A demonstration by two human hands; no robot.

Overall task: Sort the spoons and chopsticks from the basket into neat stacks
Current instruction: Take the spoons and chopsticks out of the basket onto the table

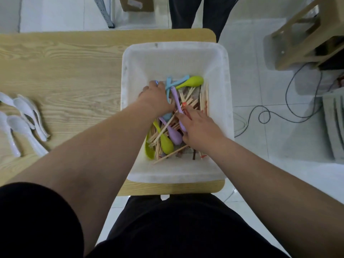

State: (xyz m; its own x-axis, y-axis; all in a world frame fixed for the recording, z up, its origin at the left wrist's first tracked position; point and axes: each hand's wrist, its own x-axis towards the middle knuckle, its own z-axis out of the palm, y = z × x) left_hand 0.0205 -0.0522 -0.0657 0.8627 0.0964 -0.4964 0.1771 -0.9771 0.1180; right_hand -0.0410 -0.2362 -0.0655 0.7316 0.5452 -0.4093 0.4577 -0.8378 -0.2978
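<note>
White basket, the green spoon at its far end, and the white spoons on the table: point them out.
white basket [176, 56], head view, bare far wall.
green spoon [195, 81], head view, its bowl.
white spoons [21, 108], head view, bowl of one spoon.

Mixed spoons [176, 137] & chopsticks [203, 98] in wht basket [219, 71]

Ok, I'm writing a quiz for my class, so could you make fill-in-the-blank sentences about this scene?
1. The left hand and right hand both reach into the ___.
2. The spoons on the table are ___.
3. Among the chopsticks lie green spoons, purple spoons and ___ ones.
Missing: basket; white; blue.
</note>
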